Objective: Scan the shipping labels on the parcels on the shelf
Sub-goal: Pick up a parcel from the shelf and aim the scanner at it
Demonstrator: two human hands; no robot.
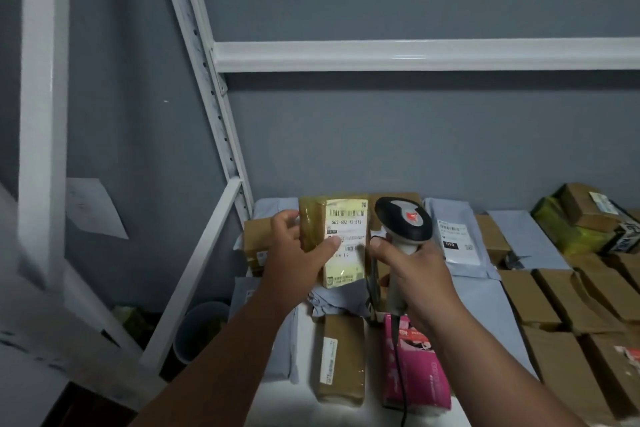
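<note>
The left hand (296,253) grips a tape-wrapped parcel (332,239) lifted clear of the shelf (304,402), fingers curled behind its left side and the thumb pressed on the label (346,243), so the barcode face tilts up toward the person and the scanner. The right hand (415,274) is wrapped round the handle of the scanner (403,222), its head just right of the parcel. From here the head seems to point away from the camera rather than at the label, so the scan itself probably still needs a turn of wrist or parcel. One scanner with one cord (400,367) hanging from its handle is in view. The other parcels lie flat on the shelf, several with labels up, likely so each can be read quickly: one brown box (343,364) and one pink packet (419,367) lie nearest, and one grey mailer with a white label (457,239) lies behind the scanner. A block of brown boxes (568,308) fills the right side, roughly ten, though edges blur and the count is uncertain.
</note>
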